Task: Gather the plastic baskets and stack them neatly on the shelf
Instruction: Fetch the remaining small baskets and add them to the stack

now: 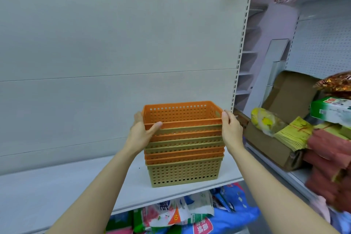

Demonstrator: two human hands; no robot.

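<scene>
A stack of several nested perforated plastic baskets point(185, 172), orange and tan in turn, stands on the white shelf point(57, 195) near its right end. The top basket point(182, 114) is orange and sits in the stack. My left hand point(141, 132) grips the top basket's left rim, thumb over the front edge. My right hand point(230, 130) presses flat against its right side, fingers pointing up.
A grey back panel rises behind the shelf. A slotted upright point(240, 59) ends the unit on the right. An open cardboard box point(273, 146) with yellow paper bundles stands to the right. Packaged goods point(190, 213) fill the level below.
</scene>
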